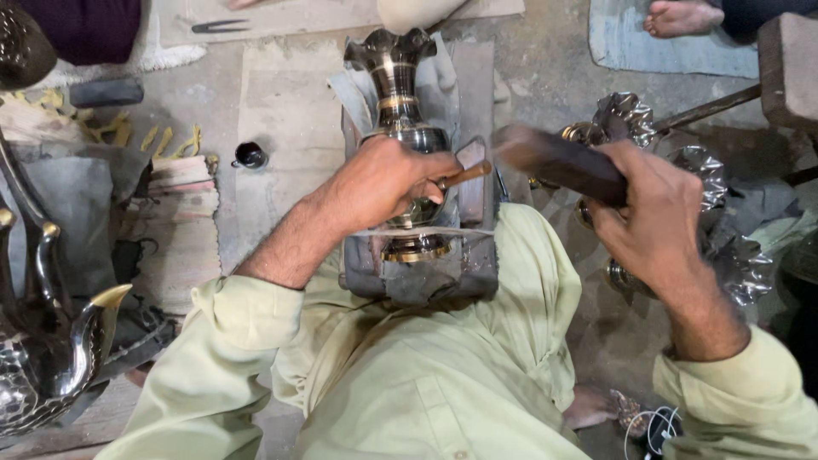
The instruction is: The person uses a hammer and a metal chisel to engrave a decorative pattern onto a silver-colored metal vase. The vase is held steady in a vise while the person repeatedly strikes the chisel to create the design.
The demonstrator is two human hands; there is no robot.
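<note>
While the person sits on the floor in a pale green shirt (426, 375), a dark metal vase (399, 94) with brass bands lies lengthwise on a padded grey block (426, 273) between the knees, its flared mouth pointing away from the body. The left hand (388, 183) rests on the belly of the vase, its fingers closed around a small tool with a wooden handle (464, 175); the tool's tip is hidden by the hand, so where it meets the metal cannot be told. The right hand (652, 213) is raised to the right of the block, clamped around a dark wooden mallet (554, 162), whose head is blurred and hangs near the wooden handle without touching it. The two hands are apart, one on each side of the block's right edge.

Behind the right hand lie several shiny metal pieces with frilled rims (716, 204), heaped on the ground. To the left of the block, a small black pot (250, 155) stands on the stone floor, well apart from the vase. At the lower left, a large dark jug with a curved, gold-tipped spout (51, 349) stands close to the person's left elbow. Another person's bare foot (682, 17) shows on a mat at the upper right.
</note>
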